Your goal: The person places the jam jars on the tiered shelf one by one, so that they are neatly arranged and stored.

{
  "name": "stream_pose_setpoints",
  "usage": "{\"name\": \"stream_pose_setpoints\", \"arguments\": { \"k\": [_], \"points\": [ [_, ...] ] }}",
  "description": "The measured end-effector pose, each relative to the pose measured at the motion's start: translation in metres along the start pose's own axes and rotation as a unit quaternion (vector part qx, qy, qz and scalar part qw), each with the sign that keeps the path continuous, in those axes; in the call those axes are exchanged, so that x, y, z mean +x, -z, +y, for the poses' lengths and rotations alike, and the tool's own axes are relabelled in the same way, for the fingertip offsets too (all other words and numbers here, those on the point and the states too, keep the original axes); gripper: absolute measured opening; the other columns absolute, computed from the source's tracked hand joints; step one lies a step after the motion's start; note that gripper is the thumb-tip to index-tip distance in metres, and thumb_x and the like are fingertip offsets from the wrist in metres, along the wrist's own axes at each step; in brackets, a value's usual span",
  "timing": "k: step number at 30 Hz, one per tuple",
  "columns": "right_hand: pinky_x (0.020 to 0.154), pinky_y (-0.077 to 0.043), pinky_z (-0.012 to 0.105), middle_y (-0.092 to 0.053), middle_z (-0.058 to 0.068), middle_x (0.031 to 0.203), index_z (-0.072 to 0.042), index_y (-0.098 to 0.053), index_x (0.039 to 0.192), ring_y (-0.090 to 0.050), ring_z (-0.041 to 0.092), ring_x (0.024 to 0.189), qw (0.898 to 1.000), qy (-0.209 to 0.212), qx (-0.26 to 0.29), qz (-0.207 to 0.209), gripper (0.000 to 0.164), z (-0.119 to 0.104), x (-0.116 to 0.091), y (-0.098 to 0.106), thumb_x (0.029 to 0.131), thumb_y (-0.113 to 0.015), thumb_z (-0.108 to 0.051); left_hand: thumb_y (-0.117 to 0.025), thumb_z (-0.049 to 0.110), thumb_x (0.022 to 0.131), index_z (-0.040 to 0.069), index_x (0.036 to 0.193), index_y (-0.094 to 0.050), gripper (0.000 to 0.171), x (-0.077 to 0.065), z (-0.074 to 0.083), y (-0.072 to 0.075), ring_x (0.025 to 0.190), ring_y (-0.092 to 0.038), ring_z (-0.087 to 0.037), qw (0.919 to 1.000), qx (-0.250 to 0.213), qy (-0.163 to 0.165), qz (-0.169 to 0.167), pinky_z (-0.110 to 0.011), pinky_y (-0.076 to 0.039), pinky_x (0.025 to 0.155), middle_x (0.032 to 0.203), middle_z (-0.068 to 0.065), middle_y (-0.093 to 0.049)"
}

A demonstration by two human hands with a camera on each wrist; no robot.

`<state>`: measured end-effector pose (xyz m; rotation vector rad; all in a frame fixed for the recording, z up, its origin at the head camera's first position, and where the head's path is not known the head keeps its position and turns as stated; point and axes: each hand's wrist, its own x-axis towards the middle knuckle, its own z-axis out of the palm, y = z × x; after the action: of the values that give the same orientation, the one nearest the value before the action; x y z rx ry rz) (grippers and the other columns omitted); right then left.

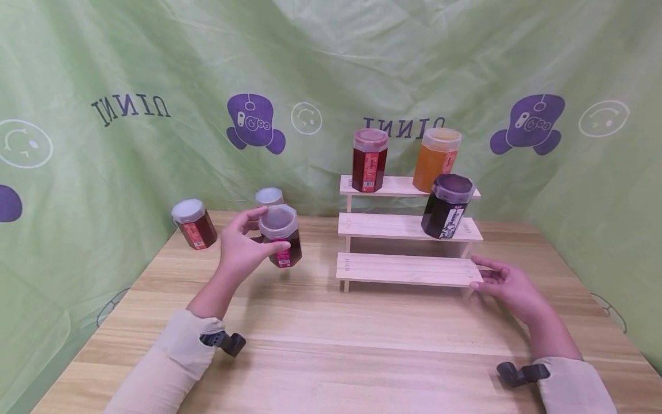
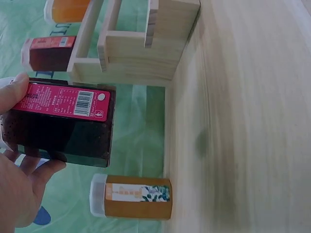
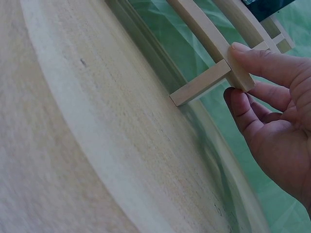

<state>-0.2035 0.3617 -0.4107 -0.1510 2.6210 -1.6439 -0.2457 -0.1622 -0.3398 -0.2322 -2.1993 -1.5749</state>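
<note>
My left hand grips a dark jar with a pink label and a translucent lid, thumb on the near side. In the left wrist view the jar hangs clear of the tabletop. My right hand pinches the right end of the bottom step of a three-step wooden display rack. The right wrist view shows the thumb over the step and the fingers curled beneath it. A dark purple jar stands on the middle step. On the top step are a red jar and an orange jar.
At the back left of the wooden table stands a red jar with a whitish lid. Behind the held jar is another jar, which the left wrist view shows as an amber jar. A green printed curtain surrounds the table.
</note>
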Motion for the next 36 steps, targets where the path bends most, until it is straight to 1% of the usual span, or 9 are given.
{"name": "stream_pose_setpoints", "arguments": {
  "k": [4,9,13,16,21,26,30,36],
  "points": [
    [0.083,-0.050,0.015,-0.059,0.007,0.118,0.006,-0.035,0.145,-0.058,-0.001,0.097,1.000,0.000,-0.001,0.002,0.073,0.001,0.000,0.000,0.087,-0.074,-0.015,-0.095,0.011,0.057,0.009,0.127,-0.061,0.077,0.002,0.006,-0.005,0.101,-0.063,-0.021,0.9999,-0.002,-0.007,-0.008,-0.034,-0.058,0.081,0.110,-0.010,-0.064],
    [0.083,-0.051,0.016,-0.060,0.002,0.113,0.007,-0.035,0.144,-0.058,-0.001,0.096,1.000,-0.001,0.005,0.002,0.072,0.001,0.000,0.000,0.087,-0.074,-0.013,-0.095,0.011,0.057,0.010,0.126,-0.062,0.077,0.004,0.014,-0.011,0.099,-0.062,-0.023,0.9997,0.000,-0.009,-0.021,-0.041,-0.056,0.082,0.111,-0.010,-0.064],
    [0.083,-0.051,0.015,-0.060,0.009,0.117,0.007,-0.035,0.145,-0.058,-0.001,0.096,1.000,-0.002,-0.002,0.000,0.073,0.000,0.000,0.000,0.087,-0.074,-0.015,-0.096,0.014,0.057,0.012,0.127,-0.062,0.078,0.005,0.021,-0.015,0.095,-0.062,-0.025,0.9993,0.010,-0.001,-0.036,-0.044,-0.056,0.080,0.112,-0.009,-0.064],
    [0.082,-0.050,0.015,-0.059,0.015,0.119,0.006,-0.035,0.145,-0.058,-0.001,0.096,1.000,-0.004,-0.009,0.000,0.073,0.000,0.000,0.000,0.088,-0.074,-0.016,-0.096,0.015,0.057,0.012,0.128,-0.061,0.079,0.005,0.025,-0.017,0.092,-0.063,-0.024,0.9987,0.014,-0.002,-0.050,-0.041,-0.056,0.078,0.111,-0.008,-0.063],
    [0.082,-0.051,0.015,-0.060,0.017,0.120,0.006,-0.034,0.146,-0.059,0.000,0.096,1.000,-0.006,-0.011,-0.002,0.074,0.000,0.000,0.000,0.087,-0.074,-0.017,-0.096,0.019,0.057,0.013,0.129,-0.060,0.081,0.008,0.032,-0.021,0.093,-0.061,-0.024,0.9976,0.024,-0.006,-0.064,-0.040,-0.055,0.078,0.111,-0.006,-0.063],
    [0.083,-0.051,0.015,-0.056,0.024,0.124,0.006,-0.034,0.146,-0.059,-0.001,0.096,1.000,-0.006,-0.010,-0.003,0.074,0.001,0.001,0.001,0.088,-0.073,-0.016,-0.097,0.023,0.057,0.014,0.130,-0.060,0.082,0.012,0.041,-0.028,0.096,-0.060,-0.023,0.9968,0.023,-0.001,-0.076,-0.041,-0.056,0.079,0.111,-0.005,-0.062],
    [0.083,-0.050,0.014,-0.054,0.026,0.126,0.006,-0.034,0.146,-0.057,-0.003,0.096,1.000,-0.008,-0.012,-0.002,0.074,0.002,0.001,0.001,0.088,-0.073,-0.016,-0.097,0.022,0.057,0.015,0.128,-0.061,0.080,0.016,0.046,-0.034,0.095,-0.061,-0.023,0.9962,0.015,-0.009,-0.086,-0.038,-0.057,0.075,0.112,-0.004,-0.062],
    [0.083,-0.049,0.013,-0.049,0.030,0.131,0.006,-0.033,0.146,-0.057,-0.004,0.097,1.000,-0.010,-0.012,-0.005,0.074,0.001,0.001,0.001,0.088,-0.073,-0.016,-0.097,0.021,0.056,0.014,0.128,-0.061,0.081,0.020,0.053,-0.045,0.095,-0.062,-0.022,0.9951,0.007,-0.027,-0.094,-0.040,-0.056,0.077,0.113,-0.004,-0.062]
  ]
}}
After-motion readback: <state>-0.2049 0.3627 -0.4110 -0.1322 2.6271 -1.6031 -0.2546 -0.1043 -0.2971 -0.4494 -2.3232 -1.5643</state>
